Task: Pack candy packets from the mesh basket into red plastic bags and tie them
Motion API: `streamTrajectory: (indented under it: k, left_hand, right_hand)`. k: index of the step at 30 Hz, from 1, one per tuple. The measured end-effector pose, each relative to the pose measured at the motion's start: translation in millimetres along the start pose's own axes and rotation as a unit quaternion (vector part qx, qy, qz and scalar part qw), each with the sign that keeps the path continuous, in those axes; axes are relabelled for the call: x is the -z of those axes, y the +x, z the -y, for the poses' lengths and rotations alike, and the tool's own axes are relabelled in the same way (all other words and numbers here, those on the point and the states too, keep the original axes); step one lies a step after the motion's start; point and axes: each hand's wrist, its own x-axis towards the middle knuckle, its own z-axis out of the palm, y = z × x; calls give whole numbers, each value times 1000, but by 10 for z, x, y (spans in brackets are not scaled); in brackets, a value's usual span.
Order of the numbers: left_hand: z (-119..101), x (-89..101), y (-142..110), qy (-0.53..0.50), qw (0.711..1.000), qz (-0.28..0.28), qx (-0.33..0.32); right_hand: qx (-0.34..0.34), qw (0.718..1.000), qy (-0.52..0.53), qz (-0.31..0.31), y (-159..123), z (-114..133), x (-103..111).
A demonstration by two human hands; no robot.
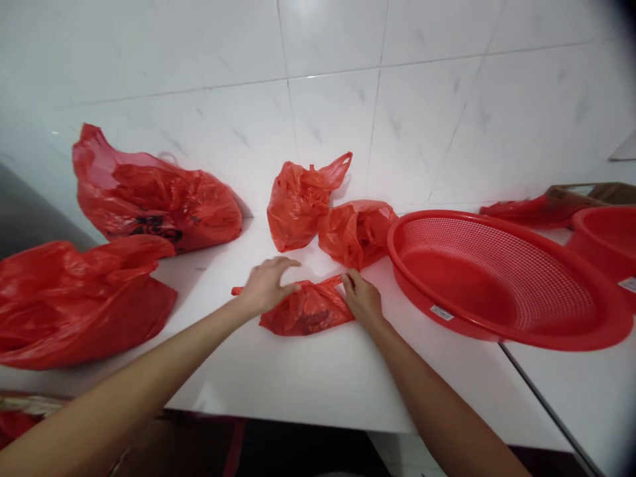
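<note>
A small red plastic bag (pixel 313 310) lies on the white counter in front of me, with something darker showing faintly through its film. At the bag's upper left is my left hand (pixel 268 283), its thumb and fingers apart over the plastic. My right hand (pixel 362 295) pinches the bag's right end between thumb and fingers. Just behind stand two more red plastic bags, a taller one (pixel 298 205) with a handle loop sticking up and a lower one (pixel 355 232) leaning beside it. Their contents are hidden.
A large red plastic basket (pixel 462 321) stands on the right, with another red basket (pixel 609 232) beyond it. Two bigger red bags, one (pixel 163 199) near the wall and one (pixel 84 305) closer, fill the left. White tiles (pixel 332 106) back the counter (pixel 298 377).
</note>
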Motion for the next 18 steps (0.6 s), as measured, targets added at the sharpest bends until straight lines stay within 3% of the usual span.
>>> streamTrajectory:
  k: [2,5,9,14,18]
  left_hand:
    - [-122,-129,-25,-1,997,73,-34]
    - [-124,-147,-41,-15,993,112,-24]
    - [119,270,-10,-34,991,128,-13]
    - [599,831,130,-9,996,62,59]
    - [934,928,282,20,991,-42,126]
  right_hand:
    - [13,999,39,-9,-10,0,26]
    - [27,992,120,-33,-17,16,73]
    - [20,969,231,-84,-5,43,84]
    - [34,967,244,-69,-6,85,-10]
    - [31,970,236,-50,-13,109,-31]
